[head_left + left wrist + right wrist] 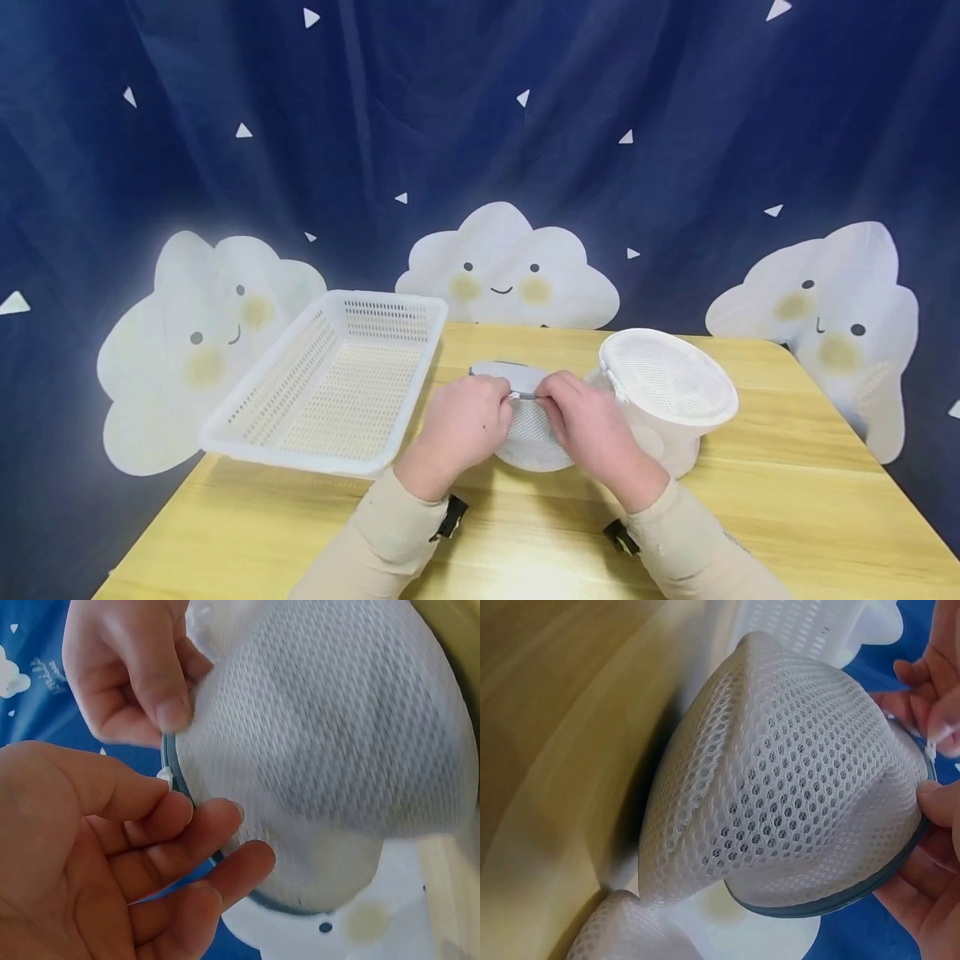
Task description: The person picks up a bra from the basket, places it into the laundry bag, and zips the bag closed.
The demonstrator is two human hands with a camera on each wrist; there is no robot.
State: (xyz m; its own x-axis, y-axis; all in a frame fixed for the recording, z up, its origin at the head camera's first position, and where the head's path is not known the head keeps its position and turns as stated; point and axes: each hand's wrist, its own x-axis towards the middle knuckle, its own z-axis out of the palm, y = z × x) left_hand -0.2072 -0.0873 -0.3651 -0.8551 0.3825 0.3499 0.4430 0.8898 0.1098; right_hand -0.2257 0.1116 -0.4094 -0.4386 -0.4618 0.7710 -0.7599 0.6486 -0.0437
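Observation:
A white mesh laundry bag (534,437) with a grey-trimmed rim is held upright close over the table, between both hands. In the left wrist view, my left hand (97,840) pinches a small white zipper pull (166,777) on the rim between thumb and index finger, its other fingers loosely spread. My right hand (588,425) grips the rim just beside it, thumb on the mesh side, as the right wrist view also shows. The bag's mesh body (780,772) bulges out below the grey trim (832,902).
To the left stands a white plastic basket (408,400) with slotted walls. A second white mesh bag (667,383), round-topped, stands right of the hands, close to the right one. All are on a wooden table (787,500), before a blue curtain (480,108) with clouds.

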